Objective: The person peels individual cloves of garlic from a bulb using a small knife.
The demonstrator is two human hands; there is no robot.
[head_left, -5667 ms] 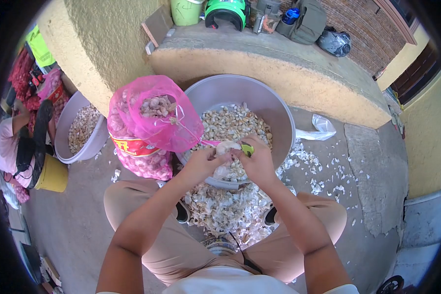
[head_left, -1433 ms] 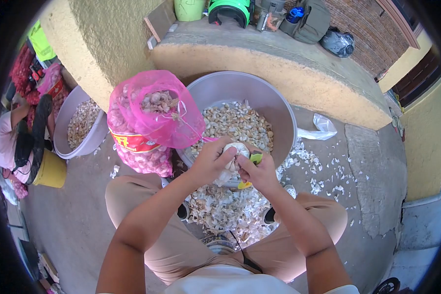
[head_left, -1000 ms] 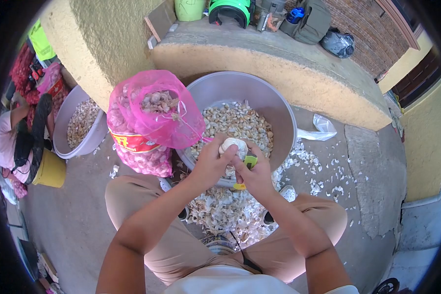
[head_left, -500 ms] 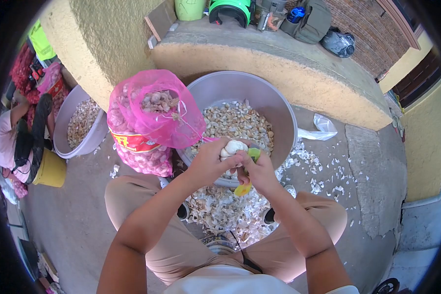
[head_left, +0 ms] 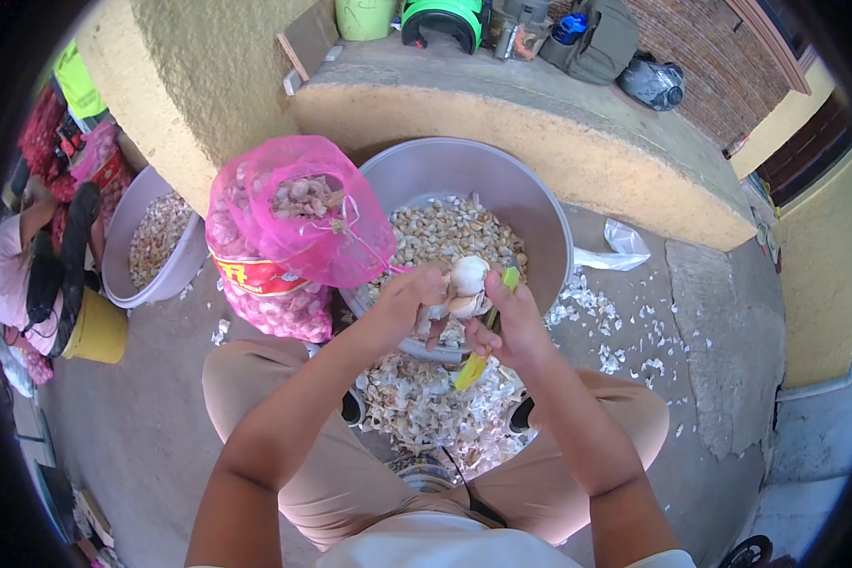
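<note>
Sitting at the left edge, a co-worker in a pale top (head_left: 11, 256) was beside a yellow plastic bucket (head_left: 97, 327) and a round lavender plastic tub (head_left: 182, 272) with garlic cloves inside. Farther right, a bulging pink mesh sack (head_left: 241, 204) of garlic with a red label stood at the left side of a wide lavender-grey plastic basin (head_left: 542, 189), which held a spread of loose pale cloves (head_left: 445, 232). Over the basin's near part, the left hand (head_left: 409, 295) gripped a white, papery garlic bulb (head_left: 469, 273) from its left side. Nearer, on the ground, lay a heap of dry, whitish garlic skins (head_left: 435, 407). Just right of the bulb, the right hand (head_left: 519, 327) was closed on a slim yellow-green tool (head_left: 470, 373), one end of which stuck out on the near side; its thumb was at the bulb's right side, though whether it touched was hard to tell.

The step in hand looked to be breaking the bulb into cloves. The next move seemed to call for a firm left hold while the right thumb or tool prised a clove loose above the basin. Right of the basin, a white plastic sheet (head_left: 625, 244) lay on the ground.
</note>
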